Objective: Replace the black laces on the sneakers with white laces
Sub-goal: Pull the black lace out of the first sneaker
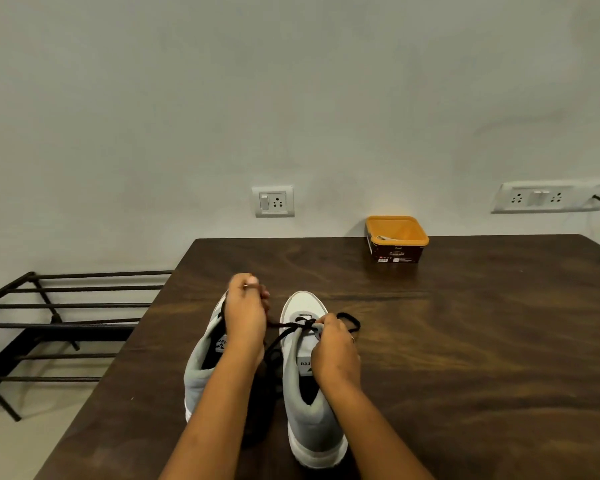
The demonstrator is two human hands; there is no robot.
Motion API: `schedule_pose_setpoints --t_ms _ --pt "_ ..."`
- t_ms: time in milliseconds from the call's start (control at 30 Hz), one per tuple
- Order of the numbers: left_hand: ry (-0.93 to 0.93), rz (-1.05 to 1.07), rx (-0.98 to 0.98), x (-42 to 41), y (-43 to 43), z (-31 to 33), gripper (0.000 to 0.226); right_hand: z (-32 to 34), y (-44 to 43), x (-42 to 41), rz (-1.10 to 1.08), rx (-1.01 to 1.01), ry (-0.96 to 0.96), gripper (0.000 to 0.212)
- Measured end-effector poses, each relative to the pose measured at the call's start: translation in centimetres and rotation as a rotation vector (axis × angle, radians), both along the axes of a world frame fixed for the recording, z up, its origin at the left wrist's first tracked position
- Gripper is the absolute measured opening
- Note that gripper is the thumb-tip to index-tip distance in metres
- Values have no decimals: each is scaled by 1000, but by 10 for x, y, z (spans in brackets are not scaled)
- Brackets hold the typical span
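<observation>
Resting on dark table [482,341] — sneakers [312,420], pale wall [291,98]

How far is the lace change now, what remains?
Done: the right sneaker's upper eyelets look empty. In hand: left hand and right hand hold the black lace at its front. Left: relacing in white has not begun; the left sneaker's lacing is hidden.

2 sneakers [312,420], 1 tub [395,252] (orange), 2 sockets [273,201]
</observation>
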State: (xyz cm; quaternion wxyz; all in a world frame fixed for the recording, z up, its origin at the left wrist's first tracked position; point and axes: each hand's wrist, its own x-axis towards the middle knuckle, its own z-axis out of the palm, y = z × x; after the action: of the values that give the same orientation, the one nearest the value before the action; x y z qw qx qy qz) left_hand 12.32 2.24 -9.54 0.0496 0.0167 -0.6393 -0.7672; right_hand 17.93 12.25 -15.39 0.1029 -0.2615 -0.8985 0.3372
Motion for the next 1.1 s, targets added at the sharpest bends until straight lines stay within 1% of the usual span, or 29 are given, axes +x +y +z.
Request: schedule_pose_setpoints --t_ms 67,100,167,200,233,267,367,500,567,633,767,833,967,1100 --pt "176 -188 -527 0 2 -9 12 5 2 5 -24 11 -1 36" --pt "229 -297 -733 2 8 -14 4 9 6 9 -35 27 0 33" --pt "268 -435 -1118 5 16 -25 14 7 7 7 -16 17 -5 25" --pt "273 -446 -1274 7 20 -30 17 5 6 4 3 7 -15 24" --pt "278 -417 -1374 8 21 -35 19 4 2 1 26 -4 -22 24" --pt "275 -372 -1408 9 23 -38 20 4 0 0 48 -9 -32 25" --pt "296 -224 -1409 11 23 -43 23 6 0 -4 145 -23 -52 25" --pt "374 -202 -1301 15 24 -51 25 15 13 7 239 -49 -63 32" --pt "440 -185 -1282 17 22 -56 25 17 15 10 260 -52 -74 34" --pt "480 -130 -1178 19 19 -61 22 16 15 11 277 -50 -83 36" --pt "462 55 -873 25 16 -64 12 12 19 7 298 -8 -105 37" --pt "462 114 -793 24 16 -66 9 10 21 4 310 17 -125 33" --pt "479 141 -725 20 18 -69 7 7 28 -2 384 94 -184 34" --pt "502 108 -734 24 20 -64 14 5 36 -1 444 104 -190 39"
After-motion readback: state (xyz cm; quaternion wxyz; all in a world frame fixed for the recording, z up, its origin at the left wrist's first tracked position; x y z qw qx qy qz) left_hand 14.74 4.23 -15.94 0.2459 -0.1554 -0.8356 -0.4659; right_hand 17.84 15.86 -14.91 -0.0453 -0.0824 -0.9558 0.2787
